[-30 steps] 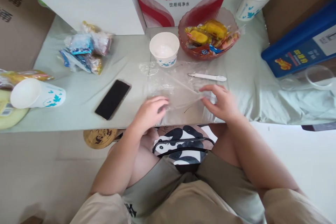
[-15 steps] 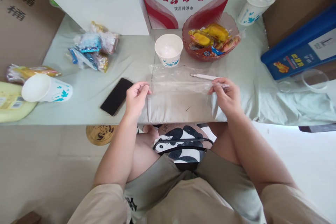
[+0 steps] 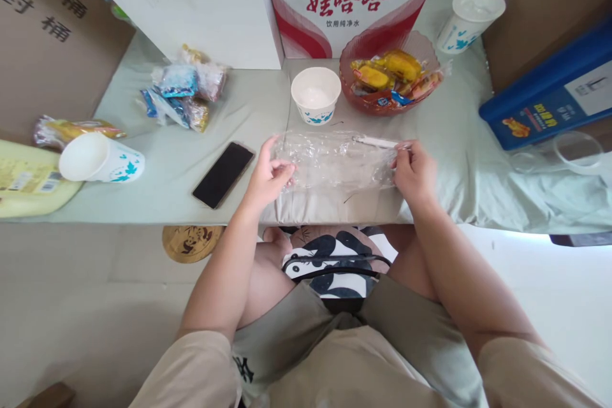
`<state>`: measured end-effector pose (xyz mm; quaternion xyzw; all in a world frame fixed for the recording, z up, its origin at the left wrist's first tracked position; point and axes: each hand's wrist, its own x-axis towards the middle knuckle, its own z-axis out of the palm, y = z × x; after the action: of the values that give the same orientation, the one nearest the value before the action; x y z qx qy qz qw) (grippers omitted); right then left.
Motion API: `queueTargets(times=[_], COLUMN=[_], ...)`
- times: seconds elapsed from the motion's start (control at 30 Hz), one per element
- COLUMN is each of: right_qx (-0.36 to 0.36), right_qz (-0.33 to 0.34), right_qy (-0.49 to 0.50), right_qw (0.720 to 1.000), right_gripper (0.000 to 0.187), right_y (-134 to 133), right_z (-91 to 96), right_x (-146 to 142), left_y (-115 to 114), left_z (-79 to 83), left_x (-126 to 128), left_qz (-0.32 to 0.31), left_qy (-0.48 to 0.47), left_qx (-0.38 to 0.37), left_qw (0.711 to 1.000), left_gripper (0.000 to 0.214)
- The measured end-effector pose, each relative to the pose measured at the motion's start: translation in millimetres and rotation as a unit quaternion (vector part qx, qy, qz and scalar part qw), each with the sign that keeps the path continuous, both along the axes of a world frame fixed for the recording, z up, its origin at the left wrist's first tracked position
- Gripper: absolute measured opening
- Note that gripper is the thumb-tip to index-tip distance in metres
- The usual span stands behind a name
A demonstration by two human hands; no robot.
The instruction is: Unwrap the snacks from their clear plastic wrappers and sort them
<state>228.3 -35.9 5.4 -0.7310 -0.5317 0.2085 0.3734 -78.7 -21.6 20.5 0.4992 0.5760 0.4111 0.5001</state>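
Observation:
A clear plastic bag lies stretched across the pale green table cover near the front edge. My left hand pinches its left end, fingers closed on the film. My right hand grips the right end with curled fingers. A white pen-like stick lies just behind the bag, by my right fingertips. A white paper bowl stands behind the bag, and a reddish glass bowl of wrapped snacks is beside it.
A black phone lies left of my left hand. Further left are a pile of snack packets, a tipped paper cup and a yellow pack. A red-and-white carton, an upright cup and a blue box line the back and right.
Both hands went from lying flat on the bag to pinching its two ends and pulling it taut, now slightly lifted and gathered. The camera view shifted a little.

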Motion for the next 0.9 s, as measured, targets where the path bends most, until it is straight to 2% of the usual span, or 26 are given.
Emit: queueTargets(times=[0.13, 0.2, 0.27, 0.37, 0.4, 0.5, 0.63, 0.8, 0.9], right_qx=[-0.013, -0.011, -0.008, -0.010, -0.011, -0.017, -0.044, -0.023, 0.007], right_qz=[0.016, 0.029, 0.043, 0.063, 0.064, 0.057, 0.061, 0.065, 0.084], right_qy=[-0.068, -0.091, -0.104, -0.109, -0.111, -0.118, -0.145, -0.192, -0.219], right_qw=[0.997, 0.995, 0.994, 0.992, 0.992, 0.991, 0.987, 0.979, 0.972], right_gripper=[0.025, 0.026, 0.026, 0.026, 0.026, 0.027, 0.028, 0.035, 0.046], right_y=[3.5, 4.8, 6.2, 8.5, 9.2, 10.2, 8.1, 7.0, 8.5], right_z=[-2.3, -4.1, -5.5, -6.3, -6.3, -5.9, -5.4, -6.6, -6.8], right_x=[2.3, 1.6, 0.1, -2.3, -2.8, -3.2, -2.1, -0.1, -0.3], left_y=[-3.0, -4.0, -4.7, -6.1, -7.1, -12.1, -15.6, -7.5, -3.8], left_z=[-2.7, -1.4, 1.2, 5.5, 7.1, 11.9, 14.6, 10.5, 6.1], left_x=[-5.5, -6.7, -4.7, 1.5, 3.0, 2.5, -3.9, -4.7, -2.4], left_qz=[-0.038, -0.063, -0.068, -0.022, -0.003, 0.018, -0.021, -0.025, -0.045], left_qy=[0.082, 0.093, 0.074, 0.079, 0.097, 0.136, 0.185, 0.388, 0.416], left_qx=[0.011, 0.022, 0.026, 0.058, 0.075, 0.106, 0.074, 0.016, 0.031], left_qw=[0.996, 0.993, 0.995, 0.995, 0.992, 0.985, 0.980, 0.921, 0.908], left_gripper=[0.063, 0.060, 0.047, 0.014, 0.011, 0.026, 0.030, 0.014, 0.035])
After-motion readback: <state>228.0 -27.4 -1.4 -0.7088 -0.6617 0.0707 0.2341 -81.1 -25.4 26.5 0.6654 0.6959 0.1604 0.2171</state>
